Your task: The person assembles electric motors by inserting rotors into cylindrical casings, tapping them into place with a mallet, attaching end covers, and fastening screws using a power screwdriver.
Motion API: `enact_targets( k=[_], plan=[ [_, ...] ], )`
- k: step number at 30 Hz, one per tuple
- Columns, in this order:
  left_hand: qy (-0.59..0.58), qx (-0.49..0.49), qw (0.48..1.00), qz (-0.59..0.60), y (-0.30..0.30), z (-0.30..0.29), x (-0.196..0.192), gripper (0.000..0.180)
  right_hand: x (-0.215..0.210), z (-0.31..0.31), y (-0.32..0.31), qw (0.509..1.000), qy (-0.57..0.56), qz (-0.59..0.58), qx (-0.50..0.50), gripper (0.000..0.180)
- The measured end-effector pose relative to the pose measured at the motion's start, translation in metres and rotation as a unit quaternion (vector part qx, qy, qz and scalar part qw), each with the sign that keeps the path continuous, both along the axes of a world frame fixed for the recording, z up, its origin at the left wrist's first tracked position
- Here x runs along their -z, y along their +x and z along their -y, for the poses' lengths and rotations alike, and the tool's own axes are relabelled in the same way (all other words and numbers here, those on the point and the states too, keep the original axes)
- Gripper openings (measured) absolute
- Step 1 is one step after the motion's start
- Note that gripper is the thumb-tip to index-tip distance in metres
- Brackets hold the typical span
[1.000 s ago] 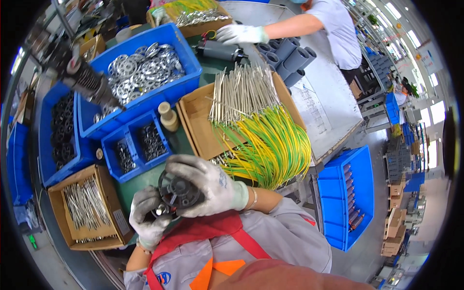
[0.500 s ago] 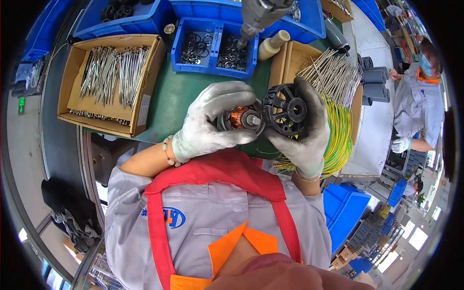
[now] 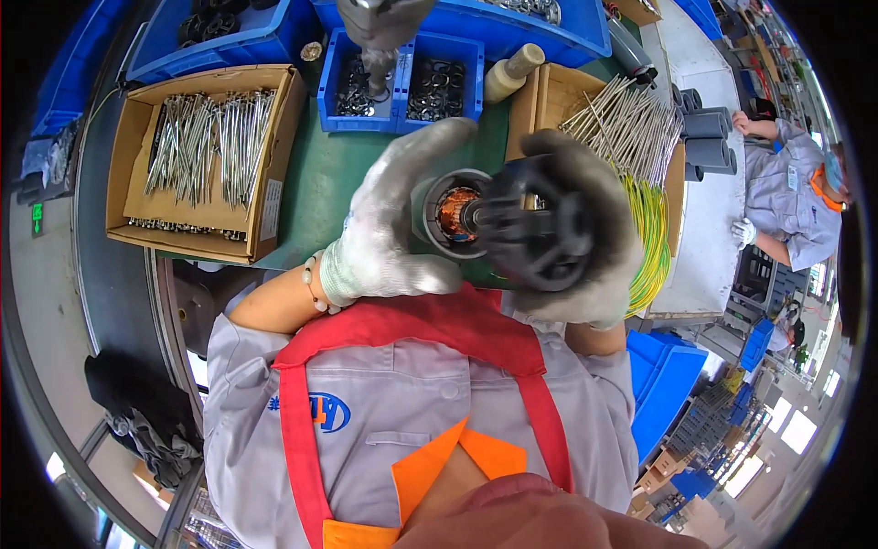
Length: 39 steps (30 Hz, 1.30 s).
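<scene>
Nearest, the right hand (image 3: 608, 224), gloved and blurred, grips a round black spoked end cap (image 3: 541, 229) over the right edge of a grey tube (image 3: 453, 248). Between the hands, the tube's circular rim frames shiny copper windings (image 3: 454, 210). The left hand (image 3: 391, 220) spreads open around its left side. Beyond, bare green bench (image 3: 315, 183) leaves room as far as a cardboard carton (image 3: 282, 146) of slim metal rods (image 3: 187, 151) and a two-part blue plastic bin (image 3: 357, 124)
</scene>
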State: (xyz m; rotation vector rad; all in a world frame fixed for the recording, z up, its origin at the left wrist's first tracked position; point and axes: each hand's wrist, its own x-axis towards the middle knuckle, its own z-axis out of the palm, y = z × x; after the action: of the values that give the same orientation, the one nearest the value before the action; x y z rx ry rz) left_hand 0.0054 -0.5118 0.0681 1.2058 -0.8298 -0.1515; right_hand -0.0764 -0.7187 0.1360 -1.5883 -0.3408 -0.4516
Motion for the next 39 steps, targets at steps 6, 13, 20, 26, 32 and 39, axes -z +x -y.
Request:
enact_targets(
  k=[6,13,20,26,32,39],
  plan=[
    [-0.033,-0.016,0.996,-0.078,-0.006,0.0,0.006,0.096,0.011,-0.007,0.014,0.938,-0.347,0.012,-0.016,0.087],
    [-0.108,-0.04,0.988,0.101,-0.007,0.025,0.016,0.043,0.043,-0.01,0.014,0.945,-0.323,0.058,0.005,0.096],
    [-0.11,-0.103,0.98,0.132,0.0,0.038,0.04,0.034,0.047,-0.017,0.011,0.948,-0.311,0.056,0.028,0.087],
    [0.027,-0.176,0.978,0.112,0.011,-0.032,-0.006,0.058,0.062,-0.02,0.009,0.964,-0.257,0.045,0.043,0.088],
    [0.686,-0.308,0.659,-0.017,0.129,-0.181,0.034,0.04,0.06,-0.02,0.006,0.973,-0.229,0.023,0.026,0.091],
    [0.739,-0.274,0.614,-0.045,0.155,-0.182,0.038,0.044,0.05,-0.017,0.004,0.972,-0.232,-0.033,-0.007,0.091]
  ],
)
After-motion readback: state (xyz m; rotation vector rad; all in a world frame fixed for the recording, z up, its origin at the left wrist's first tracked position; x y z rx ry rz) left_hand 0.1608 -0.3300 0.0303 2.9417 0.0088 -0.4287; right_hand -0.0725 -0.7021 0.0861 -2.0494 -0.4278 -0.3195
